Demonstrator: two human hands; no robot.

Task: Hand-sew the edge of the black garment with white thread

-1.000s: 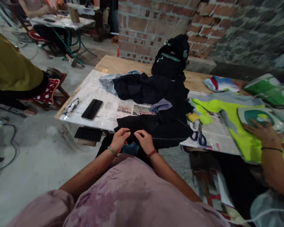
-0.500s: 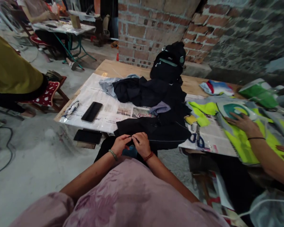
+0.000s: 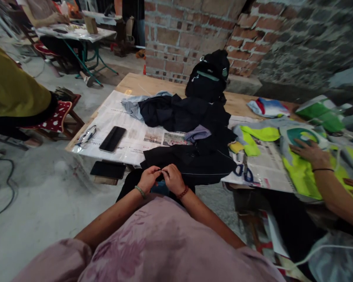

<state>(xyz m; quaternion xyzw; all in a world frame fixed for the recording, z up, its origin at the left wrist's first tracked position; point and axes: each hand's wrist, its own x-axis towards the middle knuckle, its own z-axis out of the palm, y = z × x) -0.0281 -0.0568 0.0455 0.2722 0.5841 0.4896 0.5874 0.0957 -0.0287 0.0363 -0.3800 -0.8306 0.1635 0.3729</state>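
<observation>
My left hand and my right hand meet fingertip to fingertip over my lap, at the table's near edge. Both are closed in a pinch; whatever lies between the fingers is too small to make out. Just beyond them a black garment with a thin pale line along it hangs slightly over the edge. Behind it lies a heap of dark navy cloth, with a grey-purple piece of fabric beside it. A patch of blue shows below my hands.
Newspaper under plastic covers the table. On it are a phone, glasses, scissors and a black backpack. Another phone rests lower down. At right, a co-worker's hand holds an iron on a yellow vest.
My hands stay pinched together in nearly the same place. The co-worker's hand and the iron have shifted right over the yellow vest. The whole view has moved slightly.
</observation>
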